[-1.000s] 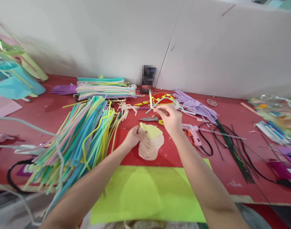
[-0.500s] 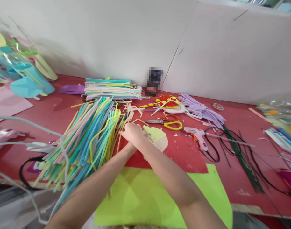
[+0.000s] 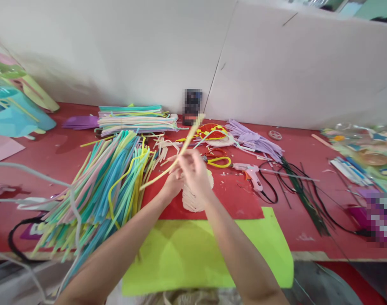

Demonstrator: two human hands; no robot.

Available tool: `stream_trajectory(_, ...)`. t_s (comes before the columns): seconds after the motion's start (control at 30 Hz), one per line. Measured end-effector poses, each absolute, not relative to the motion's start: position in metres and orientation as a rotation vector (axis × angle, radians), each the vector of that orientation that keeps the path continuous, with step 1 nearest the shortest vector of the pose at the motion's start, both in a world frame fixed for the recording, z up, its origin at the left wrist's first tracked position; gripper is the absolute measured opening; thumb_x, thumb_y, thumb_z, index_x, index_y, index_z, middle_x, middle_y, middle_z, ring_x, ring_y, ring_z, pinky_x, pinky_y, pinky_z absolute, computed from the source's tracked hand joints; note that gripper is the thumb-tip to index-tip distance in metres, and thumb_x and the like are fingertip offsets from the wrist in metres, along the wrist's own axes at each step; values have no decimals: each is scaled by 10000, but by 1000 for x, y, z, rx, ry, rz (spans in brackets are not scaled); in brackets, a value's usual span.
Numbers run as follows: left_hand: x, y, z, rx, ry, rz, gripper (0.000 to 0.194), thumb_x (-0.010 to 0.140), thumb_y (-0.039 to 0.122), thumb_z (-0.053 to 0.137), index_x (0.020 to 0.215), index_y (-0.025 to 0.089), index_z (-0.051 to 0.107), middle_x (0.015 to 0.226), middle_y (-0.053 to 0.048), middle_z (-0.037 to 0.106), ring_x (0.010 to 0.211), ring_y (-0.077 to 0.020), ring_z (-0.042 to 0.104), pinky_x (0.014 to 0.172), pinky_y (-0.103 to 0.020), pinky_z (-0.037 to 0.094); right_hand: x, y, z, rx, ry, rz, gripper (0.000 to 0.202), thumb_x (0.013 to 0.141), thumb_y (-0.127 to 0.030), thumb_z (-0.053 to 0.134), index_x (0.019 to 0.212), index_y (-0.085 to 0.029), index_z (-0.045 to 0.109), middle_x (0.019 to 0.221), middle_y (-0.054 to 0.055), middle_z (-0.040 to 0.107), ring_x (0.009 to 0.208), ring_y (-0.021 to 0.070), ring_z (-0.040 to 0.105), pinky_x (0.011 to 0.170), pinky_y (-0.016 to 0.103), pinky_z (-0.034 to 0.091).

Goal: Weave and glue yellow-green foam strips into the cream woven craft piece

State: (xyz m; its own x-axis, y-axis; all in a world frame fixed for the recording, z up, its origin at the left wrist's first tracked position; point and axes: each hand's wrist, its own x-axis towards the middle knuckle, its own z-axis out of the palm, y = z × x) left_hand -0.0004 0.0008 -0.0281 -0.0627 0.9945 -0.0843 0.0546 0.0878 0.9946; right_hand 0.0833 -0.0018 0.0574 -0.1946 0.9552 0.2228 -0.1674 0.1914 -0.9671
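Note:
A pale yellow pipe cleaner (image 3: 158,178) runs diagonally up past my fingers, its upper end blurred. My left hand (image 3: 175,180) has its fingers closed around the middle of it. Just above and to the right, my right hand (image 3: 195,167) pinches the same stem. Under both hands lies a cream round piece (image 3: 193,202) with a ridged surface, partly covered by my right hand. It rests on a red sheet (image 3: 234,199). Close by on the left is a large heap of coloured pipe cleaners (image 3: 101,173).
Yellow-handled scissors (image 3: 221,162) and a pink glue gun (image 3: 251,173) lie to the right, with black cable around dark green stems (image 3: 304,195). Behind are a lilac bundle (image 3: 253,140) and stacked pipe cleaners (image 3: 136,123). A lime sheet (image 3: 181,258) overhangs the front edge.
My right hand has come back from beside the heap, and a pale yellow pipe cleaner now shows raised between my hands. The view has shifted slightly right.

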Motion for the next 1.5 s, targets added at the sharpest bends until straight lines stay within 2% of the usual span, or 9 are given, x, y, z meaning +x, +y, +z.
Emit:
stream_trajectory(0.1, -4, -6, -22, 1034, 1185, 1149, 366, 765, 306, 708, 1076, 132, 623, 988, -79, 708, 907, -227, 660, 802, -343, 530, 131, -1, 52, -795, -1026, 1228, 182, 878, -383, 588, 937, -267, 462, 822, -30, 726, 665, 127, 696, 580, 234, 524)
stream_trajectory(0.27, -7, -4, -14, 844, 1075, 1215, 484, 709, 377, 738, 1109, 131, 620, 1062, -106, 714, 958, -236, 668, 835, -331, 511, 190, 7, 15, -816, -700, 1214, 166, 813, -343, 679, 907, -224, 612, 892, 14, 749, 848, 154, 724, 762, 279, 571)
stream_trajectory(0.63, -5, -6, -8, 606, 1019, 1226, 542, 626, 492, 803, 1006, 122, 687, 957, -113, 743, 883, -257, 694, 787, -354, 527, 176, -7, -1, -814, -900, 1307, 184, 882, -384, 618, 897, -225, 710, 934, 40, 754, 844, 175, 725, 797, 326, 574)
stream_trajectory(0.8, -1, -9, -8, 623, 1058, 1192, 541, 666, 550, 743, 995, 127, 670, 933, -105, 738, 848, -245, 695, 755, -343, 530, 173, -21, 3, -929, -1042, 1164, 214, 919, -365, 561, 937, -212, 709, 971, 51, 745, 857, 208, 721, 821, 375, 575)
stream_trajectory(1.07, -6, -17, -13, 849, 1225, 1082, 386, 643, 234, 746, 1000, 142, 631, 1008, -100, 724, 910, -241, 672, 833, -361, 509, 191, -41, -7, -1066, -1003, 1181, 195, 878, -395, 614, 979, -229, 640, 986, 52, 750, 843, 226, 727, 794, 389, 586)
stream_trajectory(1.2, -15, -23, -16, 963, 1298, 1027, 400, 644, 254, 758, 1001, 132, 627, 955, -106, 726, 863, -246, 680, 817, -378, 522, 195, -48, -16, -1095, -858, 1174, 202, 854, -393, 642, 927, -209, 601, 1043, 77, 742, 888, 242, 727, 798, 408, 593)
stream_trajectory(1.3, -27, -27, -11, 1037, 1395, 1013, 534, 684, 303, 756, 1153, 129, 569, 900, -96, 710, 813, -240, 677, 775, -379, 533, 192, -49, -14, -1055, -791, 1131, 202, 859, -385, 634, 922, -196, 599, 1047, 88, 741, 966, 250, 714, 839, 409, 583)
stream_trajectory(1.4, -40, -31, 5, 1243, 1618, 1021, 591, 724, 297, 747, 1255, 161, 526, 1006, -103, 670, 934, -255, 653, 857, -395, 504, 191, -47, -11, -1039, -802, 1105, 206, 863, -389, 629, 939, -200, 600, 1028, 82, 743, 971, 248, 713, 850, 407, 578)
stream_trajectory(1.5, -42, -34, 25, 1953, 1896, 852, 366, 877, 284, 589, 1230, 191, 568, 1211, -121, 599, 1109, -262, 599, 934, -391, 476, 190, -46, -13, -1048, -820, 1132, 235, 848, -414, 643, 951, -207, 598, 1004, 73, 746, 934, 242, 722, 853, 408, 576)
